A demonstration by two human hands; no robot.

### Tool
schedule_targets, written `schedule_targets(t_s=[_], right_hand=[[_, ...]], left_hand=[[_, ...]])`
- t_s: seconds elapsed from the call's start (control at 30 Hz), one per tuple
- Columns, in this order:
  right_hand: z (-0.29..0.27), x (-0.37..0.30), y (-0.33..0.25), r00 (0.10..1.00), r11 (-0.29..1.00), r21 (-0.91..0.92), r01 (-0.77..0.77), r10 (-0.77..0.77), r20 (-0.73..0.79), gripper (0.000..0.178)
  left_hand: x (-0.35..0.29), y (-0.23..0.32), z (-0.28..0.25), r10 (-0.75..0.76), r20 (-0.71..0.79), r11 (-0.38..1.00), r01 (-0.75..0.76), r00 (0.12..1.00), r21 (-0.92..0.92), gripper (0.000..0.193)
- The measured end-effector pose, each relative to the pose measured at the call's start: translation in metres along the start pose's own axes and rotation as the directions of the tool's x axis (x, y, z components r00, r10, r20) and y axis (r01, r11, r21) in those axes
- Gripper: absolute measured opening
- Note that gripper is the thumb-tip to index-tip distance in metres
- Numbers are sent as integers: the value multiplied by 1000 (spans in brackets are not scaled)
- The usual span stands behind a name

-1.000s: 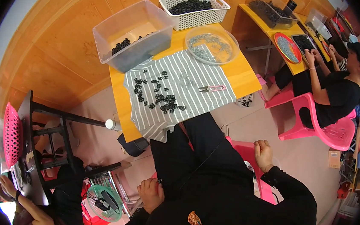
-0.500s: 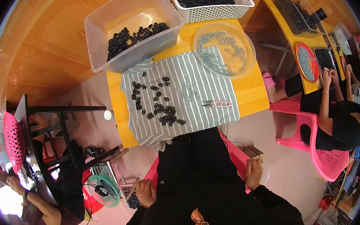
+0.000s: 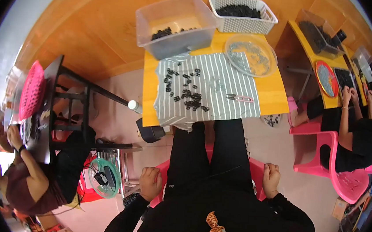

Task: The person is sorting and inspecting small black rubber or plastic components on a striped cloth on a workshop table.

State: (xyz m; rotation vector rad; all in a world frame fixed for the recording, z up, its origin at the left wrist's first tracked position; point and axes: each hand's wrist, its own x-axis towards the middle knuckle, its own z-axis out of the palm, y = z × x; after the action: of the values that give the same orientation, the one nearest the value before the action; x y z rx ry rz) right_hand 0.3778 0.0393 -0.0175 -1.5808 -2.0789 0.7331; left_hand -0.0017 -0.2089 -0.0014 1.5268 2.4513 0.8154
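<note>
My left hand (image 3: 150,184) is beside my left thigh, its fingers curled, next to the edge of the pink seat (image 3: 258,176) under me. On the other side my right hand (image 3: 271,180) is also closed, close to the seat's right edge. What either hand holds, if anything, is hidden. In front of my knees a grey-and-white striped cloth (image 3: 213,111) covers part of a yellow table (image 3: 273,95). Several small black plastic parts (image 3: 193,102) lie scattered on it, with pink-handled thread snips (image 3: 241,98) and a small patch of metal pieces (image 3: 216,85).
Behind the cloth stand a clear bin (image 3: 181,40) of black parts, a white basket (image 3: 247,26) and a round clear tray (image 3: 267,69) of metal pieces. A dark table (image 3: 52,82) and one person are at left; people sit near a pink chair (image 3: 333,160) at right.
The view has shifted, so the table appears farther up and to the right, and more of my legs shows. Both hands stay beside the seat, fingers still curled.
</note>
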Motion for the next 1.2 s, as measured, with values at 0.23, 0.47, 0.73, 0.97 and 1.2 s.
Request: schedule_targets(t_s=[0.23,0.47,0.73,0.97,1.2], right_hand=[[3,7,36,985,996,61,-59,48,168,27],[-57,22,-45,940,876,-419,238,-99,328,36],[-90,44,-139,586,722,-62,689,-505,633,35],[-119,48,-188,421,514,-81,854,-590,689,33],[-129,41,-178,373,488,-93,868,-517,770,33]], left_hand=[[-14,-5,1,-28,70,995,21,997,97,28],[-10,40,-31,-160,199,921,74,967,383,81],[40,128,-97,194,209,884,-263,958,386,87],[56,159,-147,441,234,754,-499,866,427,94],[45,145,-159,361,208,775,-417,909,475,93]])
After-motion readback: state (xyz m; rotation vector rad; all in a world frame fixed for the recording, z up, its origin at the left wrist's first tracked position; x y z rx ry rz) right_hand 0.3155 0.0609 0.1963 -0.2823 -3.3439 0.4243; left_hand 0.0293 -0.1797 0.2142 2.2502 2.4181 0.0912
